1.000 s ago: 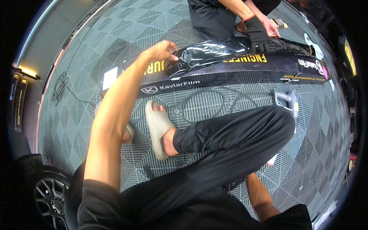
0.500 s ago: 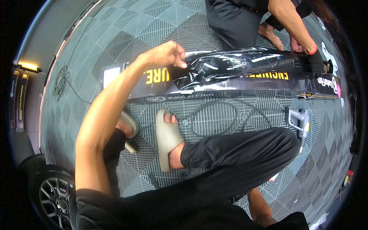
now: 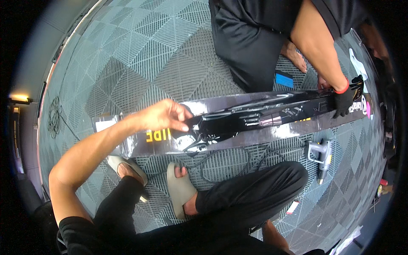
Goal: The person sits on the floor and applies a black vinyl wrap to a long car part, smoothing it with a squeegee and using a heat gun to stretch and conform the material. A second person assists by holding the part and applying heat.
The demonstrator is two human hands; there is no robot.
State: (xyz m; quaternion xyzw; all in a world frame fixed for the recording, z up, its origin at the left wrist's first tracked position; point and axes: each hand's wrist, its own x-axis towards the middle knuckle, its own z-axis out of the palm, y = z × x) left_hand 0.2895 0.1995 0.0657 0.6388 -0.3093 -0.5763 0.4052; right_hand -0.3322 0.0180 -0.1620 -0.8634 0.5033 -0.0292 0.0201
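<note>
My left hand has thumb and fingers closed at the left end of a glossy, crumpled black film. The film lies along a long dark cardboard box with yellow lettering. My right forearm shows at the lower edge, but its hand is hidden by my leg and body. At the film's right end, a co-worker's black-gloved hand with a red cuff presses on the film, and their other, bare hand is partly hidden behind it.
A grey heat gun with looping cord lies right of my bent knee. A blue flat block lies by the co-worker's bare foot. A cable coil rests on the tiled floor at left. A red-and-white item lies below my knee.
The box, film and my left hand appear lower in the picture as the view shifts. The co-worker's gloved hand has moved right along the film toward its end.
</note>
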